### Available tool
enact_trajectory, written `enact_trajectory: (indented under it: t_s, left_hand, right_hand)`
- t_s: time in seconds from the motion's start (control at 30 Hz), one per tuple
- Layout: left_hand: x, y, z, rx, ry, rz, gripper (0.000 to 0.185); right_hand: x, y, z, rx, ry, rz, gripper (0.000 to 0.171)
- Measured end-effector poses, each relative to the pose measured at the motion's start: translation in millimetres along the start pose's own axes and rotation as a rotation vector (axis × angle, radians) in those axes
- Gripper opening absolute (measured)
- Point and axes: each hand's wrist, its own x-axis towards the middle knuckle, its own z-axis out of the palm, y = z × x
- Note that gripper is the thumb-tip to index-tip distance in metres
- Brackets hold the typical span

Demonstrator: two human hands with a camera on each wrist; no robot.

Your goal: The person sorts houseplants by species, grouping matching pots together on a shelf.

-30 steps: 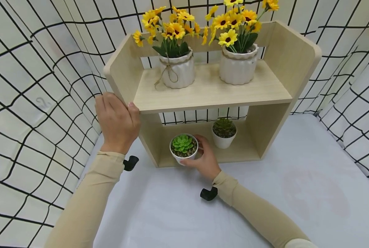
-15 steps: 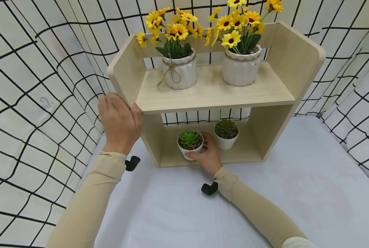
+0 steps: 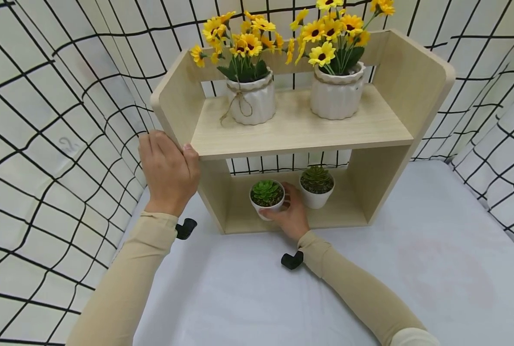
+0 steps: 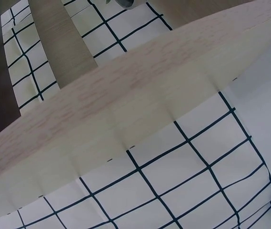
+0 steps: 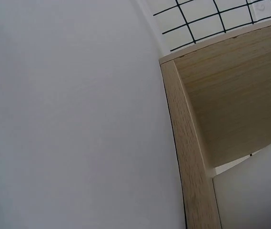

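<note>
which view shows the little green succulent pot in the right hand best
The head view. It shows the whole succulent pot on the shelf unit's bottom board, with the right hand curled around its side. Neither wrist view shows the pot: the left wrist view has only wood panel and grid cloth, the right only shelf wood and white surface.

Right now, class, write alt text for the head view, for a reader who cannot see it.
A person's right hand grips a small white succulent pot on the lower level of a wooden shelf, beside a second succulent pot. The left hand holds the shelf's left panel; two sunflower pots stand above.
</note>
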Motion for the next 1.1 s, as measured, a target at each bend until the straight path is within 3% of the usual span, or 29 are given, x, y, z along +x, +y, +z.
enact_trajectory:
  t_s: [0.97,1.1]
  left_hand:
    - [0.5,2.5,-3.9,0.017,-0.025,-0.004,0.039]
    - [-0.3,2.3,-4.4,0.011,-0.021,-0.007,0.038]
  right_hand:
    - [17.1,4.9,9.6,-0.025,0.085,0.015,0.09]
    - [15.0,5.0,9.7,-0.035,0.066,0.058,0.092]
